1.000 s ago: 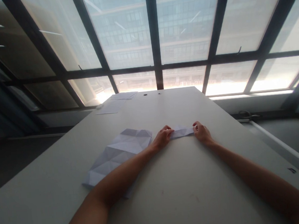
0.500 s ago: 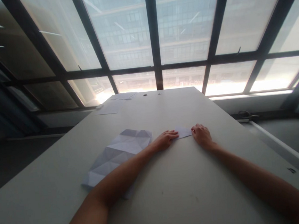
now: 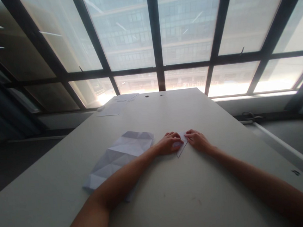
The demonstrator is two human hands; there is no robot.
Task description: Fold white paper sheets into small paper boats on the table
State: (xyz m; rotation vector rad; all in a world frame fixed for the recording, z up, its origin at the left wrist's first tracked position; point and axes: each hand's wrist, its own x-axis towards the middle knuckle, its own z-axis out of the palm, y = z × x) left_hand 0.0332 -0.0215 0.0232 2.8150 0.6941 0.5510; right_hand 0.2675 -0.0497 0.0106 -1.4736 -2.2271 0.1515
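The folded paper (image 3: 181, 149) has turned; its long side slants toward the person. It sits between the left hand (image 3: 169, 143), pinching and covering more, and the right hand (image 3: 197, 141), pinching its edge. Left of both I see a creased sheet (image 3: 124, 147).

tall dark-framed windows (image 3: 183, 26) beyond white table (image 3: 178, 111)
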